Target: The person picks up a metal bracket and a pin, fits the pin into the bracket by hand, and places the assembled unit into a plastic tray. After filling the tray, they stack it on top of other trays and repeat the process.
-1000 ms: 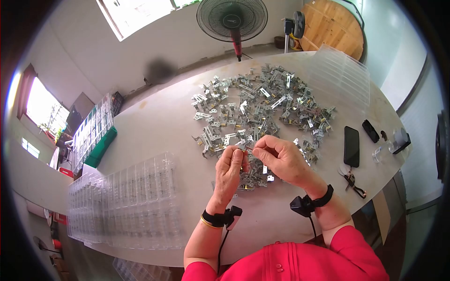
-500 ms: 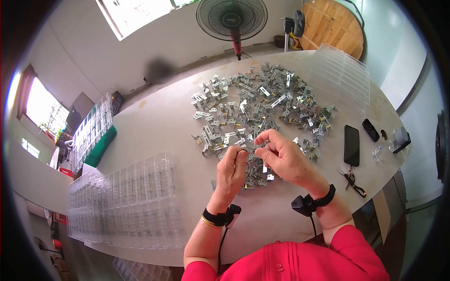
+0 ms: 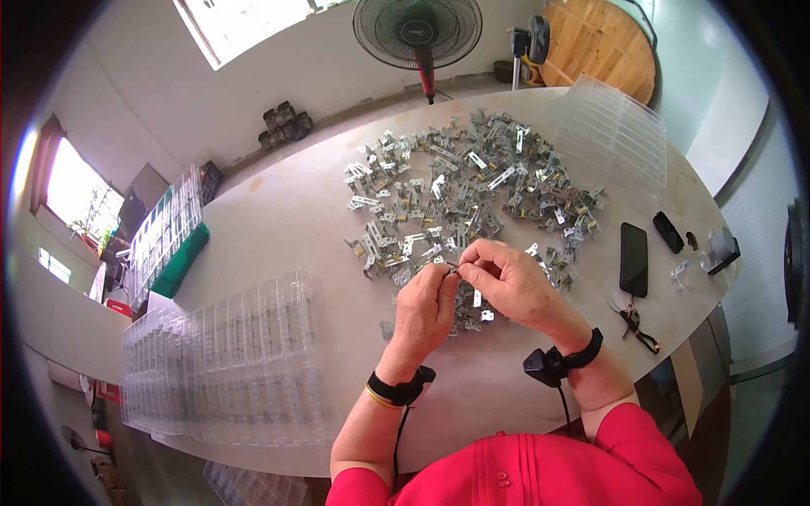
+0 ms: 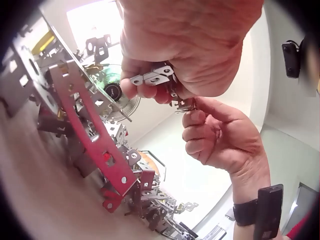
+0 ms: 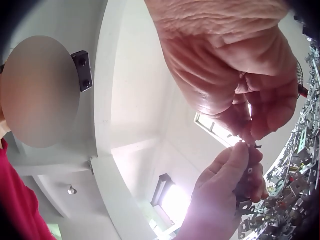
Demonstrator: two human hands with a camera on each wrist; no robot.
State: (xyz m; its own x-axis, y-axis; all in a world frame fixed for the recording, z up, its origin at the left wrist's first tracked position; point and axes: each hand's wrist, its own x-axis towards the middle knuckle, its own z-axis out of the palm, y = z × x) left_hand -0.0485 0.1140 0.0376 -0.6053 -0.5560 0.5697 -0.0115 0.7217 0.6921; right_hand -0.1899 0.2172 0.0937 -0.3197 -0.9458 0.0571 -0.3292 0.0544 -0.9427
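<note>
In the head view, the left hand [image 3: 423, 310] and right hand [image 3: 512, 289] meet fingertip to fingertip over the near edge of a heap of metal brackets [image 3: 472, 169]. Curled left fingers grip a silvery metal bracket [image 4: 156, 77], seen in the left wrist view. At its end, the thumb and index finger of the right hand [image 4: 220, 135] pinch a small part [image 4: 186, 106]. From the right wrist, the pinching fingertips touch the tips of the left hand [image 5: 220, 190]; the right fingers hide most of the small part.
Clear divided trays [image 3: 253, 363] lie at the table's left, another clear tray [image 3: 616, 135] at the back right. A phone [image 3: 633, 261], cutters [image 3: 634, 325], a dark case [image 3: 666, 234] and a clear container [image 3: 685, 274] sit on the right. A fan [image 3: 418, 32] stands behind the table.
The left hand has moved slightly right, closing the gap to the right fingertips. The right hand has shifted slightly down since half a second ago. The reddish part between the fingers no longer shows.
</note>
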